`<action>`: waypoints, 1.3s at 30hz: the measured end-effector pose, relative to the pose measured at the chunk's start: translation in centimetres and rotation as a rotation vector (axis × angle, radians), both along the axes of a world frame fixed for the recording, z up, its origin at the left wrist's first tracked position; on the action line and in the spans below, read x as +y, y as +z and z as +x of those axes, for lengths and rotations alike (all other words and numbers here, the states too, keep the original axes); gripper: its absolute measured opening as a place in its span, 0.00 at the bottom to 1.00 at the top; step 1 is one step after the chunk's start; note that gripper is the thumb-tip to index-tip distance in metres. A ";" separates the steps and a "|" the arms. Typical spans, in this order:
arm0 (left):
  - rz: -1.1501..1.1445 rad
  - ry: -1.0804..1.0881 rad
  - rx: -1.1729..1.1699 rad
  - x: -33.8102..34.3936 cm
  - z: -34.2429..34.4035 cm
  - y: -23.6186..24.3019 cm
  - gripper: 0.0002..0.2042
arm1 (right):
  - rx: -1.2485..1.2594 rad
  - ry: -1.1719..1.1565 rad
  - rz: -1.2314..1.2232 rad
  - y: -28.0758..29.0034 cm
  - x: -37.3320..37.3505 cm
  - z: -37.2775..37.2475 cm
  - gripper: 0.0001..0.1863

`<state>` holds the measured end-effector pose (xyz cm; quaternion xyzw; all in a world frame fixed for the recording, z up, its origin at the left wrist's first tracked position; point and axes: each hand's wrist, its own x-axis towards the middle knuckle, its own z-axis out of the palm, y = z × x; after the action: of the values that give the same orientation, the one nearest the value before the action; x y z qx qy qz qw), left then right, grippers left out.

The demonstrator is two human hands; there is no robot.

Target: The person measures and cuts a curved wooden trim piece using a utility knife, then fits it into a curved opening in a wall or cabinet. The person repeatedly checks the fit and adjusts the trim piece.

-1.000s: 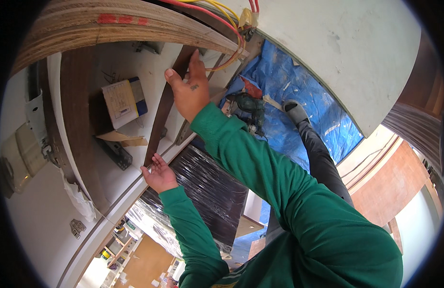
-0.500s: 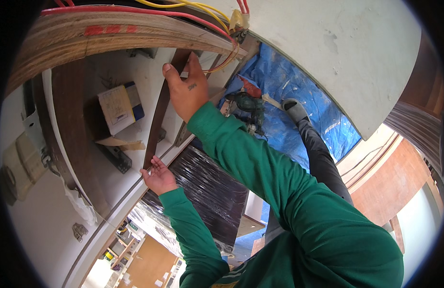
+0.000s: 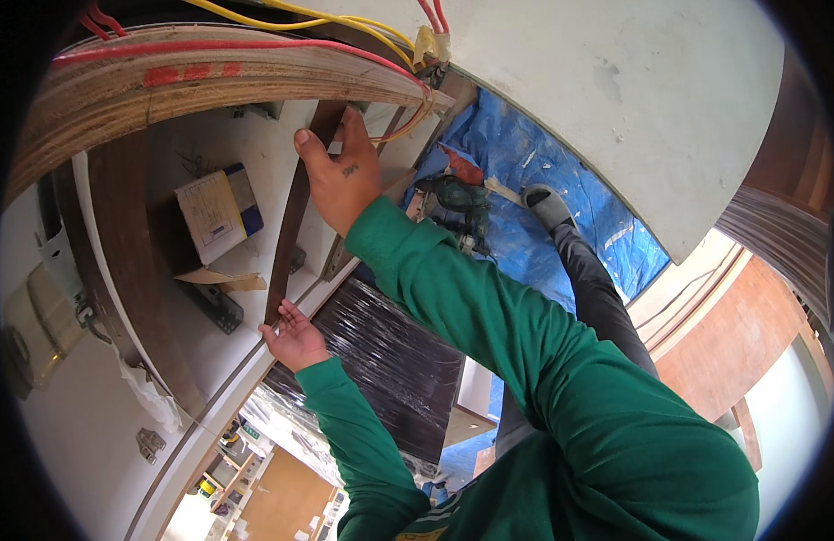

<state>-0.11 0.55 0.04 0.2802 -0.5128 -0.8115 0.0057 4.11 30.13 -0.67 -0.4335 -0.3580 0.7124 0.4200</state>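
A dark brown strip board [image 3: 299, 203] spans the white cabinet interior at a slant. My right hand [image 3: 343, 180] grips its upper part, thumb up on the near side. Lower down, my left hand [image 3: 291, 335], palm turned up, holds the board's bottom end between curled fingers and thumb. Left of the board are a cardboard box [image 3: 214, 215], a torn cardboard piece [image 3: 241, 281] and a dark metal bracket [image 3: 220, 311]. A plywood edge [image 3: 110, 88] with red marks runs above my right hand.
Red and yellow wires [image 3: 345, 22] run along the top. A green power tool [image 3: 457, 207] lies on blue sheeting [image 3: 534, 153] near a slippered foot [image 3: 548, 203]. A pale panel [image 3: 633, 99] fills the upper right. A plastic-wrapped dark panel [image 3: 381, 370] is below the cabinet.
The view has shifted slightly, moving the cabinet down and left in the picture. Both my hands and the board have moved slightly left, and my left fingers have closed more around the board's end.
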 end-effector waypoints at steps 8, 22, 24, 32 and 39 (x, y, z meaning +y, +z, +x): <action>-0.007 0.002 0.004 0.2 0.0 -0.1 0.26 | 0.182 -0.005 -0.135 -0.9 -0.3 -0.3 0.23; -0.017 0.017 -0.009 -0.2 -0.2 -0.2 0.26 | 0.024 0.013 -0.010 -0.6 -0.2 -0.4 0.27; 0.005 -0.005 -0.004 -0.3 -0.2 -0.2 0.26 | 0.028 0.004 -0.018 -0.5 -0.2 -0.4 0.27; -0.001 0.001 0.002 -0.2 -0.1 -0.4 0.27 | 0.210 0.019 -0.103 0.8 -0.1 0.8 0.29; -0.004 -0.020 0.005 -0.1 -0.1 -0.3 0.28 | 0.247 0.050 -0.206 0.7 0.9 1.3 0.25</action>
<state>-0.23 0.49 -0.27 0.2733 -0.5170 -0.8112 -0.0005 5.45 31.07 0.04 -0.3742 -0.2393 0.8036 0.3962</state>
